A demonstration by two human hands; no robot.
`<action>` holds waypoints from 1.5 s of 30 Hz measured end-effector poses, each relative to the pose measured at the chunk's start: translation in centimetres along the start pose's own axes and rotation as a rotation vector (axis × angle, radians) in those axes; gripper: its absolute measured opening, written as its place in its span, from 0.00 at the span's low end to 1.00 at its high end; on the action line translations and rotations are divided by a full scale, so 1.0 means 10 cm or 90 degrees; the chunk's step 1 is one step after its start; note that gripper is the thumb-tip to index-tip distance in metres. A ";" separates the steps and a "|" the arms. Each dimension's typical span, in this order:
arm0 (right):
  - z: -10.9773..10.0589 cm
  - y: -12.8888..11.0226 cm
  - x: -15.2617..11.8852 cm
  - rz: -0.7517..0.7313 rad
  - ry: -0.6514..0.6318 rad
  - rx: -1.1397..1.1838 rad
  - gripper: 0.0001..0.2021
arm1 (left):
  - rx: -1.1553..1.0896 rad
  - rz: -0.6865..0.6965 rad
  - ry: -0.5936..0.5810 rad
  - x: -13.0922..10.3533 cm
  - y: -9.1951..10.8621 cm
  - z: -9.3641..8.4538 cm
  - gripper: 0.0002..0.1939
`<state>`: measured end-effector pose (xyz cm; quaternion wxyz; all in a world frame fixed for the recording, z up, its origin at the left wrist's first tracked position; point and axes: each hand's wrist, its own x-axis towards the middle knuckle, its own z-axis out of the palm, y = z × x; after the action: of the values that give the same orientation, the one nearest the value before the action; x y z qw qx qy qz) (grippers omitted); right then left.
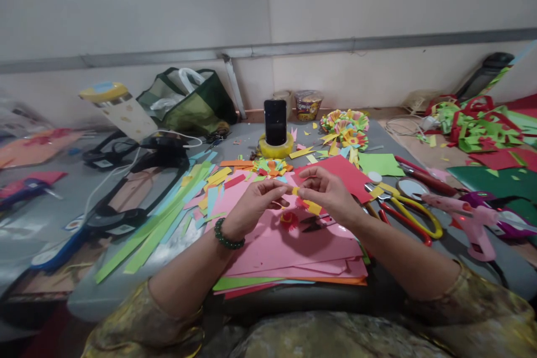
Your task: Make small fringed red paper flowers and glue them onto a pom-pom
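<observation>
Over a stack of pink paper sheets (268,254), my left hand (260,201) and my right hand (326,193) meet with their fingers pinched on a small yellow paper piece (295,191). A green bead bracelet (229,236) circles my left wrist. Below the fingers lies a small red and yellow paper flower (288,220), with dark-bladed scissors (314,224) beside it. A yellow paper piece (312,207) shows under my right hand.
A phone (276,122) stands upright in a yellow tape roll (276,147). Green strips (163,215) lie left. Yellow-handled scissors (419,215) and a pink glue gun (472,218) lie right. Behind are a green bag (197,103) and paper flowers (346,128).
</observation>
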<state>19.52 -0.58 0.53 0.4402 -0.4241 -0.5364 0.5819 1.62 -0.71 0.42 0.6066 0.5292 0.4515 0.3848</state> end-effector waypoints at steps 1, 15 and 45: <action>0.00 0.00 0.00 0.004 0.008 0.006 0.18 | 0.006 0.003 0.000 -0.01 0.00 0.01 0.15; 0.02 0.01 -0.04 0.054 -0.036 0.038 0.16 | -0.028 -0.011 -0.035 0.04 -0.04 -0.03 0.13; 0.01 0.05 -0.01 -0.040 0.018 -0.035 0.14 | -0.022 -0.017 -0.013 0.00 0.01 0.01 0.20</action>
<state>19.41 -0.78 0.01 0.4541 -0.4270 -0.5592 0.5466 1.67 -0.70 0.57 0.6253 0.5165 0.4455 0.3793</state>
